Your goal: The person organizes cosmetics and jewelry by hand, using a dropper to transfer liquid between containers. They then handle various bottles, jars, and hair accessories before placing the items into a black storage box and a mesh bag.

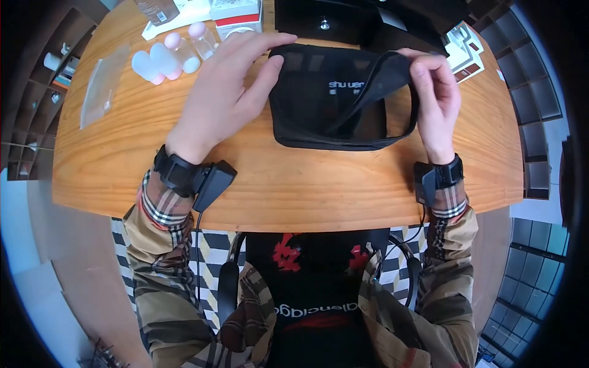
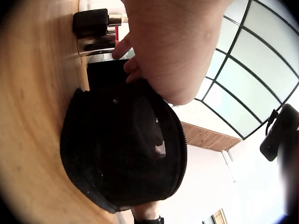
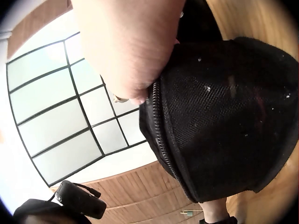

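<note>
A black mesh pouch (image 1: 307, 98) with white lettering stands on the wooden table, its zipped top flap partly raised on the right. My left hand (image 1: 224, 92) is at the pouch's left side, thumb and fingers spread around the upper left corner. With thumb and fingers my right hand (image 1: 438, 92) pinches the flap's edge at the upper right. In the left wrist view the pouch (image 2: 121, 149) shows its dark side and curved zipper, below my left hand (image 2: 175, 46). The right wrist view shows the mesh side of the pouch (image 3: 224, 116) beside my right hand (image 3: 128, 42).
Small bottles with pink caps (image 1: 197, 38) stand at the back left, near a clear plastic bag (image 1: 104, 86). Behind the pouch is a black box (image 1: 313, 21). White boxes (image 1: 463, 55) stand at the back right, and a red and white box (image 1: 236, 15) at the back left.
</note>
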`<action>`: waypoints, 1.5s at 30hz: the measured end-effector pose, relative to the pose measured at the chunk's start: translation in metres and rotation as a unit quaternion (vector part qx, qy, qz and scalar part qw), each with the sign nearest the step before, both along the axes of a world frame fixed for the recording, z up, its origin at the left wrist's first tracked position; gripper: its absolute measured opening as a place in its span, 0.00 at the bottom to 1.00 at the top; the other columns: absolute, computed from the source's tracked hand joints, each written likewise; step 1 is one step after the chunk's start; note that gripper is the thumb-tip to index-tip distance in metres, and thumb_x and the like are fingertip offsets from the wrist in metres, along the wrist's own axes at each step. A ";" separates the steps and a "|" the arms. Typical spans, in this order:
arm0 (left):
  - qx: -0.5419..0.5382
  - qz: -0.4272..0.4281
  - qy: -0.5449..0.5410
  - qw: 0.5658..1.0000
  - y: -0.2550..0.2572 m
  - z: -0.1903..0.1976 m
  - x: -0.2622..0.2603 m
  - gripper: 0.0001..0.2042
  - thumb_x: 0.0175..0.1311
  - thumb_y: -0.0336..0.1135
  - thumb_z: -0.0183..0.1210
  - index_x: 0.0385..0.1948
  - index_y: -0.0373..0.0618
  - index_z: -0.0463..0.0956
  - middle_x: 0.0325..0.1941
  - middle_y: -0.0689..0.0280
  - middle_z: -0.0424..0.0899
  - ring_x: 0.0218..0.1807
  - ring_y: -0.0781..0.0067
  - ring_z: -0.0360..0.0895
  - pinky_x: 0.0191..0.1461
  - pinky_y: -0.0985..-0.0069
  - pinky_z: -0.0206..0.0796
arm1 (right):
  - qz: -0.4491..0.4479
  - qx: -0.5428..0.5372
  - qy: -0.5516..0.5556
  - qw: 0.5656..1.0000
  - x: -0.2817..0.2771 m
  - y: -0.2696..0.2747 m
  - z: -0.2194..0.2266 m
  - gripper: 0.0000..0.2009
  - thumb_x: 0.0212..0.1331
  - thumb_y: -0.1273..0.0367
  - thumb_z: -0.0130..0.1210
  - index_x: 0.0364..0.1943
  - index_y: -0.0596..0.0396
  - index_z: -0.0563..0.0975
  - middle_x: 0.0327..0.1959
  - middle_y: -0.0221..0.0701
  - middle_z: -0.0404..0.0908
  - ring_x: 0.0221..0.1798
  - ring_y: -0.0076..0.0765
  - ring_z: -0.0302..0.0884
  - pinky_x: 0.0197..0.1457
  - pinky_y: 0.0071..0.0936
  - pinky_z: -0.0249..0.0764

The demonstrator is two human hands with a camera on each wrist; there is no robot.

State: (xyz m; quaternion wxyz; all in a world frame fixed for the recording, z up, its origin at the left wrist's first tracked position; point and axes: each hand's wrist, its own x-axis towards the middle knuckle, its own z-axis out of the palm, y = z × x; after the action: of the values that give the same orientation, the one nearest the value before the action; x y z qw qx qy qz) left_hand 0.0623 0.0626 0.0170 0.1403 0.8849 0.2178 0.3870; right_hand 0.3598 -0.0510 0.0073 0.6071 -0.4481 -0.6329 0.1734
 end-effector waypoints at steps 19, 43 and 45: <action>0.180 0.372 -0.078 0.907 0.072 -0.014 -0.059 0.16 0.64 0.46 0.65 0.52 0.57 0.83 0.61 0.67 0.81 0.67 0.58 0.66 0.74 0.56 0.50 | -0.162 -0.033 0.131 0.977 0.004 0.005 0.000 0.14 0.76 0.55 0.56 0.42 0.51 0.80 0.30 0.16 0.79 0.31 0.10 0.70 0.34 0.13 0.64; 0.284 0.276 -0.087 0.914 0.048 0.007 -0.041 0.13 0.64 0.46 0.68 0.45 0.53 0.83 0.66 0.62 0.79 0.68 0.55 0.68 0.72 0.58 0.51 | -0.180 -0.059 0.059 0.980 0.007 -0.001 0.002 0.16 0.77 0.55 0.53 0.39 0.52 0.82 0.28 0.18 0.81 0.31 0.10 0.69 0.34 0.14 0.64; 0.324 0.231 -0.094 0.913 0.034 0.012 -0.032 0.14 0.63 0.40 0.69 0.47 0.48 0.82 0.64 0.58 0.80 0.67 0.58 0.70 0.71 0.62 0.53 | -0.156 -0.065 0.059 0.984 0.012 0.001 0.000 0.15 0.77 0.56 0.54 0.46 0.53 0.81 0.34 0.17 0.79 0.36 0.11 0.72 0.41 0.13 0.66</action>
State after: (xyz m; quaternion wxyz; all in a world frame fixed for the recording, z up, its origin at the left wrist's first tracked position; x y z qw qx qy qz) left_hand 0.0303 0.0970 0.0294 -0.2279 0.7663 0.2648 0.5392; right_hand 0.3714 -0.0502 0.0069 0.6327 -0.5689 -0.5054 0.1438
